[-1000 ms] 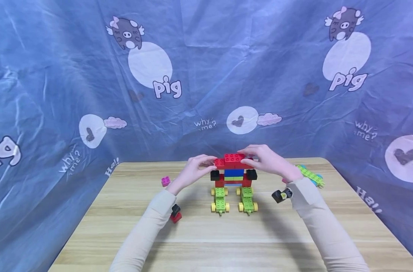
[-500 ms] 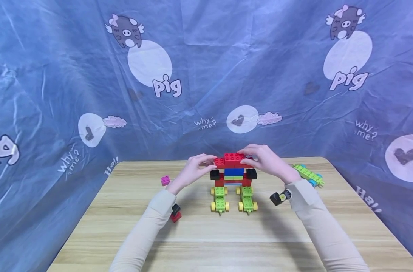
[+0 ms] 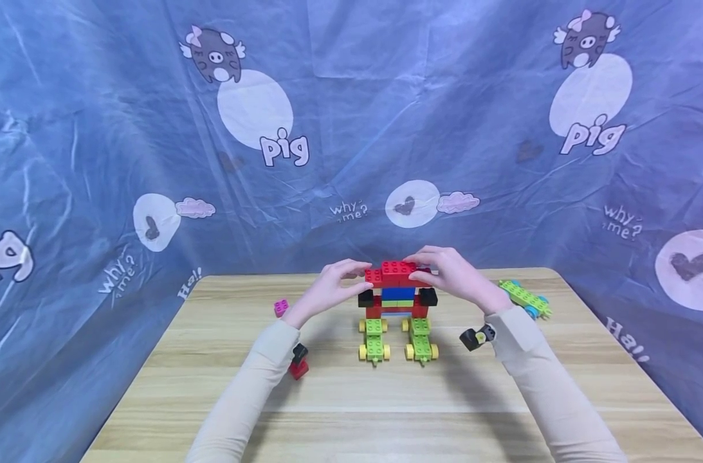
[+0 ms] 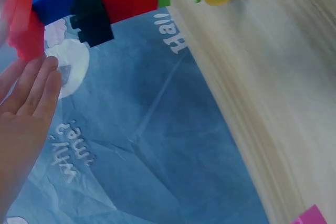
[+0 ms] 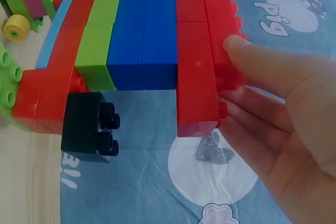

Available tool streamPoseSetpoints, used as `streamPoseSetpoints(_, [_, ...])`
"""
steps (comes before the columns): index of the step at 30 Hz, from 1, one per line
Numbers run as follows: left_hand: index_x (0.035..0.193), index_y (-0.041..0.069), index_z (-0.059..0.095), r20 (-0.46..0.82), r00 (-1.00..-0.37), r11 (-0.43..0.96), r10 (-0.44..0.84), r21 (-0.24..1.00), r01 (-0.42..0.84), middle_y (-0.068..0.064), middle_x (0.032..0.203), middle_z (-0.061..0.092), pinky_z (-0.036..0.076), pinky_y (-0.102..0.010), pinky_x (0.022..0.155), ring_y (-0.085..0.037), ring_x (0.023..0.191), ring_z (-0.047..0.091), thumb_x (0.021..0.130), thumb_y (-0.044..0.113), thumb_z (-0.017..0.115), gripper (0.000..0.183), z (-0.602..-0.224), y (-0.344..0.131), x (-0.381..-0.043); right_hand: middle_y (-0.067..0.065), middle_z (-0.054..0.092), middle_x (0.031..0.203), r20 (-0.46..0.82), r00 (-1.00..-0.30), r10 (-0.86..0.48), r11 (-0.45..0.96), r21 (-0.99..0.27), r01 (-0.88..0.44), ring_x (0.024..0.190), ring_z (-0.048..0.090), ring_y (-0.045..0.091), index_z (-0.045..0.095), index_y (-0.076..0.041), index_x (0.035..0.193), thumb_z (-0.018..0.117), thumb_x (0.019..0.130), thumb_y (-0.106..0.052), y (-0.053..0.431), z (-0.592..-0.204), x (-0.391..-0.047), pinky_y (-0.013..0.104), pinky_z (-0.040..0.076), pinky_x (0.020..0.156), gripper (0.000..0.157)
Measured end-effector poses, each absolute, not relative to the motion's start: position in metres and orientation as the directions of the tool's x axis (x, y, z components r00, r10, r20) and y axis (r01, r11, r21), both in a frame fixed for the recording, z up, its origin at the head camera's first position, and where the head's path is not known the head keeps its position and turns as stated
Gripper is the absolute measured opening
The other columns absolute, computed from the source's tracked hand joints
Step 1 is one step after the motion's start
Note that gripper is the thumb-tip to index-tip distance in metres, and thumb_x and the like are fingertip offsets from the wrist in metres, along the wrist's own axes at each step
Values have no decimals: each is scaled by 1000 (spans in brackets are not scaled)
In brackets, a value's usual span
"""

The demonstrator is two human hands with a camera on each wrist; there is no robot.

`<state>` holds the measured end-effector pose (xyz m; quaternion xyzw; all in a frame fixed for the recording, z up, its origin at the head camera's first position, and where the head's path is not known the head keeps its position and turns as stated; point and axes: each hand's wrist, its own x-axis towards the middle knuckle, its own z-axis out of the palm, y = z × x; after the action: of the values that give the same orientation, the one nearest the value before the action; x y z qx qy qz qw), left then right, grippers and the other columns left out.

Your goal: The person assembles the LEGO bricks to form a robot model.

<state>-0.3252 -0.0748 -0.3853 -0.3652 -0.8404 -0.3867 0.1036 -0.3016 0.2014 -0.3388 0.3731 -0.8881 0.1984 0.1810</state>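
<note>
Now left grip, right grip hold red bricks.

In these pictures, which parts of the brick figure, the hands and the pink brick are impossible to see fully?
Head view: the right end of the top red bricks, partly covered by the right hand.
Head view: the back of the brick figure, facing away from the camera.
Left wrist view: part of the left hand, cut off by the left edge.
Left wrist view: most of the pink brick, cut off by the bottom edge.
</note>
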Motion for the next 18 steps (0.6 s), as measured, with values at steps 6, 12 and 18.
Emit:
streamPoseSetpoints(6, [119, 20, 64, 465, -715, 462, 522, 551, 695, 5, 112, 67, 52, -27, 92, -8, 102, 61, 87, 38, 65, 37, -373, -59, -326, 2, 69, 102, 476, -649, -593, 634, -221, -741, 83, 63, 11, 67, -12, 115, 72, 82, -25, 201, -340, -303, 26, 55, 70, 35])
streamPoseSetpoints(12, [110, 17, 68, 467, -734, 445, 493, 590, 674, 2, 104, 70, 55, -21, 86, -6, 90, 64, 85, 34, 67, 30, -369, -48, -328, 5, 69, 106, 453, -656, -604, 626, -240, -742, 83, 62, 12, 65, -11, 118, 70, 84, -26, 201, -340, -304, 26, 54, 68, 37])
streamPoseSetpoints(18, [108, 15, 68, 457, -745, 421, 487, 624, 658, 0, 103, 70, 55, -22, 87, -8, 91, 65, 85, 31, 68, 29, -368, -43, -329, 7, 70, 107, 452, -644, -617, 624, -218, -750, 77, 60, 11, 65, -8, 118, 69, 85, -21, 204, -336, -303, 26, 52, 64, 36])
